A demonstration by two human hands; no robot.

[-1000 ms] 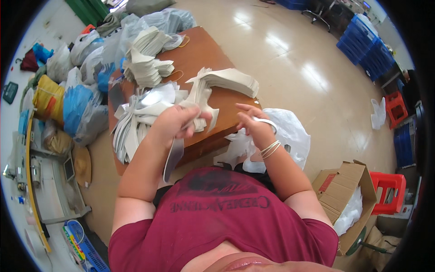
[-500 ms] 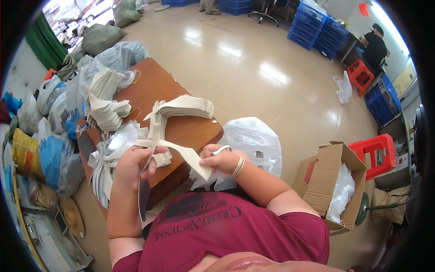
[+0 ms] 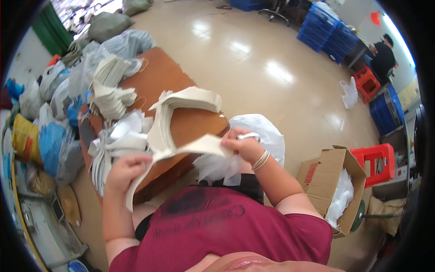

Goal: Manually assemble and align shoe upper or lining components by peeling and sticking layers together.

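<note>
Between my hands a long, curved, cream-coloured flat cut piece (image 3: 201, 146) is stretched out over the near edge of the wooden table. My left hand (image 3: 126, 172) pinches one end, which hangs down below the fingers. The other end is gripped by my right hand (image 3: 244, 146), which also carries a white ring-like thing (image 3: 248, 136) whose kind I cannot make out. Just beyond lies a curved stack of similar cream pieces (image 3: 195, 98). A second stack (image 3: 111, 103) sits farther left, and loose white and grey pieces (image 3: 124, 147) are heaped by my left hand.
The brown wooden table (image 3: 165, 72) stands before me. Filled plastic bags (image 3: 59, 145) crowd its left side. A white plastic bag (image 3: 263, 127) is at its right. Farther right are a cardboard box (image 3: 324, 181) and red stool (image 3: 378, 165). A seated person (image 3: 384, 59) is far right.
My hands have moved apart, the right one up and to the right, drawing the cream piece out between them. The dark strip that hung below my left hand no longer shows; a cream end hangs there.
</note>
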